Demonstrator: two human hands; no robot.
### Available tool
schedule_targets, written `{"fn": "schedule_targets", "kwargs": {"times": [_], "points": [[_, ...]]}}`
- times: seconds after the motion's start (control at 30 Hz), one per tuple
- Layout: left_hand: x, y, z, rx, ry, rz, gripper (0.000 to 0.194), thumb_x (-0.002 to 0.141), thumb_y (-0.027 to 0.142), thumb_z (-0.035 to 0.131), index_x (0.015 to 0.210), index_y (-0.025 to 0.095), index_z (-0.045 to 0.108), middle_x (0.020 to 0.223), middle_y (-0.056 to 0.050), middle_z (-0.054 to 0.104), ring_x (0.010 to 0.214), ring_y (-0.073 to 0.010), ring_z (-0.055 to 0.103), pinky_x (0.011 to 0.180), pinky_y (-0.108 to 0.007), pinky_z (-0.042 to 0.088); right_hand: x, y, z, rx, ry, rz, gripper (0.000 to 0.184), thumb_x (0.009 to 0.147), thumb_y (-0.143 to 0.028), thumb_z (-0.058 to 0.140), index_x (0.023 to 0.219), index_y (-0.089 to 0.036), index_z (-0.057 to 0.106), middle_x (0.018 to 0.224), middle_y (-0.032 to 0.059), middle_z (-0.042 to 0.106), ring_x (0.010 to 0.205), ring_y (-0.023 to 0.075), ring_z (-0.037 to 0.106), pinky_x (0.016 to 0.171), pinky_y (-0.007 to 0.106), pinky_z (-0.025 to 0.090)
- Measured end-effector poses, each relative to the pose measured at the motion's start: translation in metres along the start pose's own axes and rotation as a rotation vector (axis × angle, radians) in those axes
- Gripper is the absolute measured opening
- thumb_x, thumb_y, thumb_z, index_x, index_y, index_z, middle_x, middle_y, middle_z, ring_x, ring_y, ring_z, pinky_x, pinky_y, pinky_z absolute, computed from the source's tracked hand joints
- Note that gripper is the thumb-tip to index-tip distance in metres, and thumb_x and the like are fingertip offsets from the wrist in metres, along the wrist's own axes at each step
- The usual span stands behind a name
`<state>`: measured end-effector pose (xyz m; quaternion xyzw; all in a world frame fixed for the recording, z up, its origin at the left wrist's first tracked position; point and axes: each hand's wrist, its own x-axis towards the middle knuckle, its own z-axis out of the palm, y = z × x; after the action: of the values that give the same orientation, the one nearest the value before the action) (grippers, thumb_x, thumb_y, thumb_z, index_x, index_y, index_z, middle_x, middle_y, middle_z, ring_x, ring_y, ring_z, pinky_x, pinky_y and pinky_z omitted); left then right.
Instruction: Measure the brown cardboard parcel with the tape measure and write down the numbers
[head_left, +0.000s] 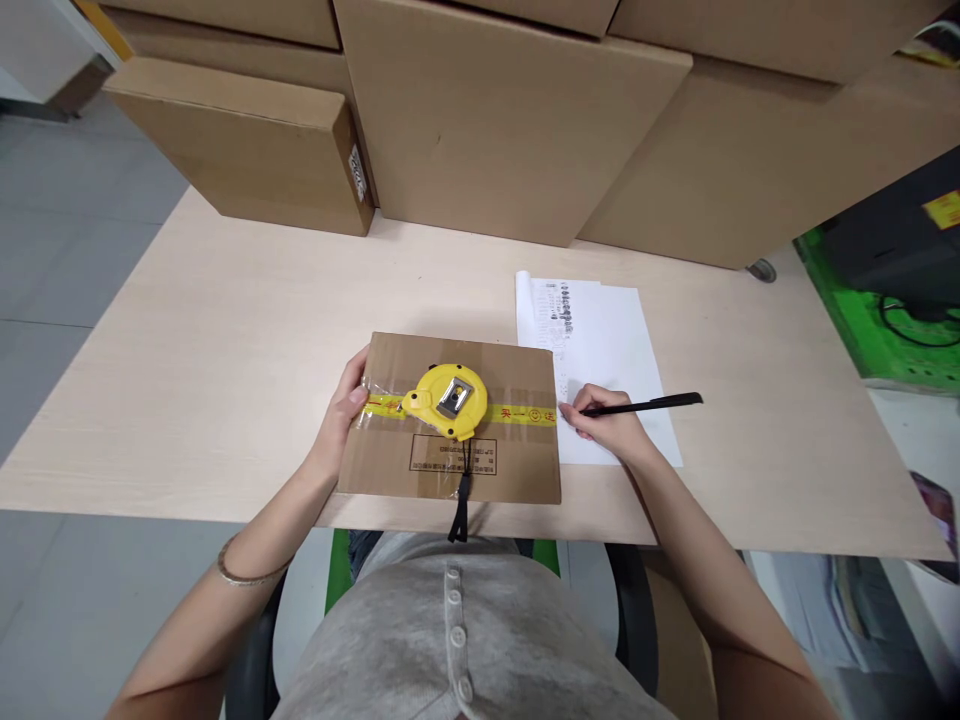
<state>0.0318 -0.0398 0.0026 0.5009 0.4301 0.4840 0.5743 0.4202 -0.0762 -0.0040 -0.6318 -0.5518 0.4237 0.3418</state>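
Note:
A small cardboard box point(517, 465) with yellow printed tape lies near the table's front edge. On top of it rests a yellow tape measure point(430, 402), its black wrist strap point(462, 500) hanging toward me over the box's front. My left hand point(346, 405) grips the box's left side, thumb on its upper edge. A black pen point(652, 404) is held in my right hand point(607, 418), its cap end pointing right. That hand lies on white paper sheets point(622, 330) beside the box, which covers part of them. Writing and dark marks show on the upper sheet.
Large cardboard boxes point(495, 120) stand along the table's back, with a flatter box point(247, 150) at the left. To the right are a black case point(892, 230) on a green surface and a phone point(934, 500). The table point(187, 400) ends just in front of me.

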Motion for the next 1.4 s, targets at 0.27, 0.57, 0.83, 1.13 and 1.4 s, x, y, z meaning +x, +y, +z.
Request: {"fn": "schedule_targets", "kwargs": {"times": [0.27, 0.57, 0.83, 1.13, 1.4], "points": [[-0.0003, 0.0031, 0.0021, -0.008, 0.012, -0.006, 0.068, 0.091, 0.068, 0.061, 0.147, 0.03, 0.059, 0.153, -0.007, 0.061, 0.145, -0.0383, 0.052, 0.119, -0.048, 0.046, -0.0001, 0.0015, -0.0002, -0.007, -0.009, -0.008, 0.053, 0.077, -0.063, 0.083, 0.057, -0.026, 0.05, 0.044, -0.0012, 0.056, 0.04, 0.0127, 0.045, 0.043, 0.028, 0.035], [-0.0007, 0.0, -0.0001, 0.002, 0.004, 0.003, 0.066, 0.094, 0.066, 0.059, 0.148, 0.03, 0.058, 0.152, -0.006, 0.062, 0.146, -0.0368, 0.052, 0.121, -0.046, 0.044, -0.0004, 0.0038, -0.0005, -0.012, -0.008, -0.011, 0.052, 0.079, -0.06, 0.082, 0.058, -0.026, 0.049, 0.044, -0.0014, 0.056, 0.041, 0.0131, 0.046, 0.044, 0.028, 0.035], [-0.0003, 0.0028, 0.0016, -0.017, -0.004, -0.014, 0.069, 0.092, 0.066, 0.061, 0.149, 0.028, 0.058, 0.161, -0.005, 0.055, 0.15, -0.0376, 0.046, 0.122, -0.046, 0.042, -0.0002, 0.0024, -0.0008, -0.017, -0.011, -0.019, 0.056, 0.078, -0.065, 0.082, 0.057, -0.026, 0.048, 0.043, -0.0014, 0.055, 0.041, 0.0124, 0.045, 0.044, 0.027, 0.034], [-0.0012, 0.005, 0.0022, 0.012, -0.01, 0.016, 0.067, 0.092, 0.066, 0.059, 0.148, 0.029, 0.059, 0.159, -0.005, 0.056, 0.151, -0.0365, 0.046, 0.124, -0.047, 0.04, -0.0003, 0.0003, -0.0002, -0.021, -0.019, -0.029, 0.055, 0.078, -0.065, 0.082, 0.057, -0.025, 0.05, 0.043, -0.001, 0.056, 0.041, 0.0131, 0.046, 0.046, 0.028, 0.035], [-0.0005, 0.0045, 0.0023, 0.001, -0.016, 0.01, 0.066, 0.093, 0.066, 0.06, 0.149, 0.03, 0.058, 0.16, -0.005, 0.056, 0.152, -0.0365, 0.045, 0.126, -0.047, 0.038, -0.0004, 0.0005, -0.0003, -0.019, -0.022, -0.03, 0.051, 0.079, -0.061, 0.081, 0.058, -0.025, 0.052, 0.046, -0.0001, 0.058, 0.042, 0.0136, 0.048, 0.046, 0.028, 0.037]]}}
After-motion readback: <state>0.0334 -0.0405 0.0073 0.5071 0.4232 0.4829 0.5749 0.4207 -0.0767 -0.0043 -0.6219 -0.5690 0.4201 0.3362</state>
